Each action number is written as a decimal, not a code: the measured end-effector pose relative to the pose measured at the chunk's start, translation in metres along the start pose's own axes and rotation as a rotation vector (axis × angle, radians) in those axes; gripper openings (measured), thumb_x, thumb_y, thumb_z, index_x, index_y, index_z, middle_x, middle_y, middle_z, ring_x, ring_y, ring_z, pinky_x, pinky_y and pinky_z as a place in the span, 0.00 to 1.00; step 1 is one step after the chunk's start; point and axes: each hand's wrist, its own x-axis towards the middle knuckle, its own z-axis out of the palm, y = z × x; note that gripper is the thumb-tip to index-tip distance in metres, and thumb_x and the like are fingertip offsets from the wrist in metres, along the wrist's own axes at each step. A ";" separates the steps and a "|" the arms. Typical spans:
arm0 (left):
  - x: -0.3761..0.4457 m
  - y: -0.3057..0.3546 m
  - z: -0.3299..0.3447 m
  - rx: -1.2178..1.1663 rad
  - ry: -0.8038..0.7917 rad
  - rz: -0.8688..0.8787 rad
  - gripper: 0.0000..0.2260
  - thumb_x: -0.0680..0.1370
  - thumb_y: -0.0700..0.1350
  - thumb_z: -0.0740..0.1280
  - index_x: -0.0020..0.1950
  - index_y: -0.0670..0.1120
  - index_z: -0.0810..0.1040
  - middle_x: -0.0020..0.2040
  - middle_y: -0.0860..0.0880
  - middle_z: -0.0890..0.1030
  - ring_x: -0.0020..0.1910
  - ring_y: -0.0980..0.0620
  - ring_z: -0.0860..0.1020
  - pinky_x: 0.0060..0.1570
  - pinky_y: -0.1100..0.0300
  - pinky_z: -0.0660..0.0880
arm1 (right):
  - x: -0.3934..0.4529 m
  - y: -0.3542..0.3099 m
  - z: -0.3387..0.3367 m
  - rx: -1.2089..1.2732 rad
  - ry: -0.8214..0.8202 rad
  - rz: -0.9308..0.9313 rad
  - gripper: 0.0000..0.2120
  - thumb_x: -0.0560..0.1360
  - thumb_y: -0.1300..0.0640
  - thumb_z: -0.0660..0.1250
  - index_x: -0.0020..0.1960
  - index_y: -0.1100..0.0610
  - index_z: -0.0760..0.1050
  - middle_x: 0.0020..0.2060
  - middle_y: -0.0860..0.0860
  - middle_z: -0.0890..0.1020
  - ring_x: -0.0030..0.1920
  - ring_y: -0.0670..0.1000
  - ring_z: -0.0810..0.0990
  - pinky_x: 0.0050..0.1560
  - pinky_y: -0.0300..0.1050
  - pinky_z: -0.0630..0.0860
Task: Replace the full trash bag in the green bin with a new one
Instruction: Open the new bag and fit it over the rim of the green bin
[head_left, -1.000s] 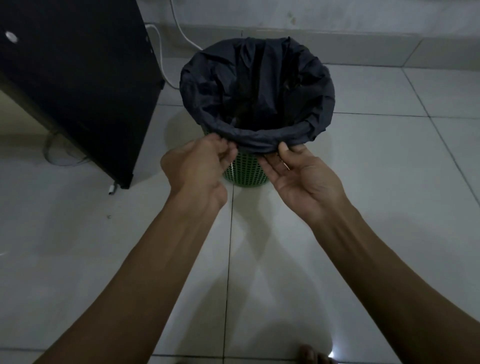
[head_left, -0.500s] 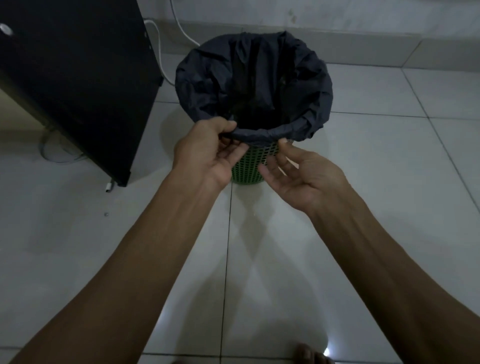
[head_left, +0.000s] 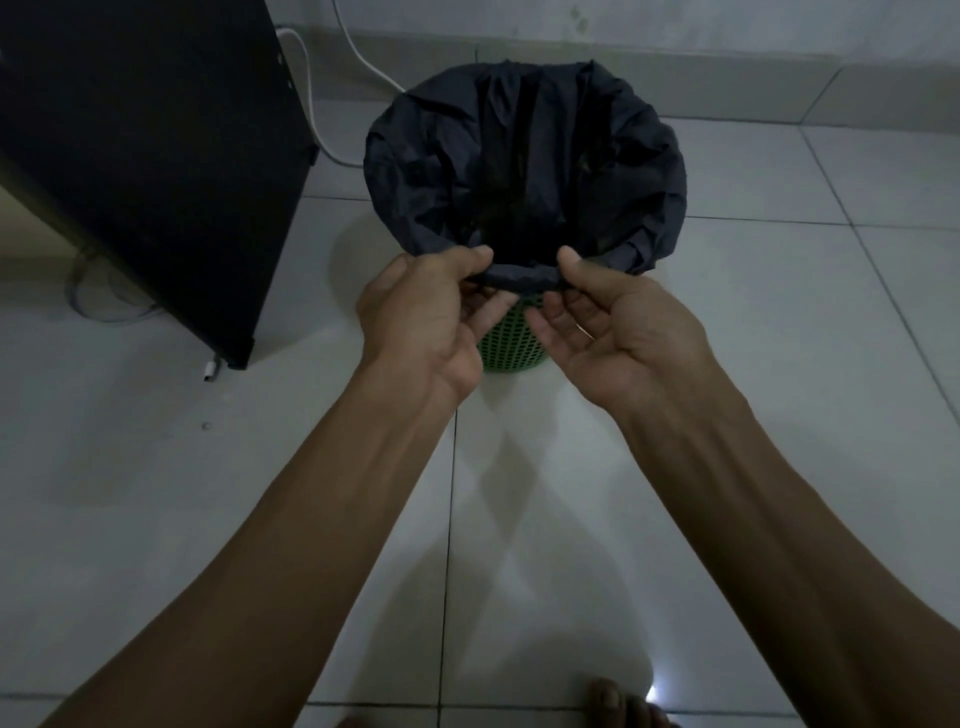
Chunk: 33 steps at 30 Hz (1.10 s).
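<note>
— Starting at the left: what's there?
— One black cabinet (head_left: 150, 156), its corner near one green bin (head_left: 511, 348) on the tiled floor (head_left: 779, 415).
— The hands?
— Left hand (head_left: 421, 322) and right hand (head_left: 618, 332) each pinch the near rim of the one black trash bag (head_left: 524, 171) lining the bin. Open floor lies to the right.

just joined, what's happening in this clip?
A person is working on the black trash bag that lines the green bin on the tiled floor. Both hands are at the near edge of the bag's folded-over rim: the left hand and the right hand each pinch it between thumb and fingers. The bag is draped over the bin's rim all the way round. A black cabinet stands to the left.
</note>
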 end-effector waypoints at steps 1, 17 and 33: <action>-0.002 -0.001 0.000 0.001 0.005 0.003 0.12 0.73 0.31 0.68 0.56 0.35 0.78 0.41 0.42 0.82 0.33 0.53 0.83 0.34 0.61 0.80 | 0.001 -0.001 0.000 0.010 0.000 -0.007 0.03 0.72 0.63 0.72 0.42 0.59 0.78 0.27 0.51 0.79 0.31 0.47 0.77 0.51 0.47 0.81; -0.006 0.007 -0.001 -0.124 0.027 -0.267 0.02 0.75 0.35 0.68 0.44 0.40 0.77 0.37 0.45 0.77 0.38 0.52 0.77 0.46 0.58 0.79 | 0.005 0.004 -0.011 -0.062 -0.061 -0.046 0.04 0.71 0.59 0.73 0.42 0.56 0.78 0.31 0.49 0.81 0.38 0.48 0.81 0.53 0.46 0.80; 0.031 0.055 -0.024 0.075 -0.016 -0.153 0.03 0.76 0.36 0.67 0.43 0.38 0.77 0.44 0.43 0.77 0.39 0.50 0.78 0.34 0.61 0.80 | 0.004 -0.018 -0.032 -0.017 0.036 -0.070 0.13 0.70 0.51 0.75 0.49 0.58 0.78 0.46 0.55 0.83 0.48 0.54 0.83 0.52 0.51 0.81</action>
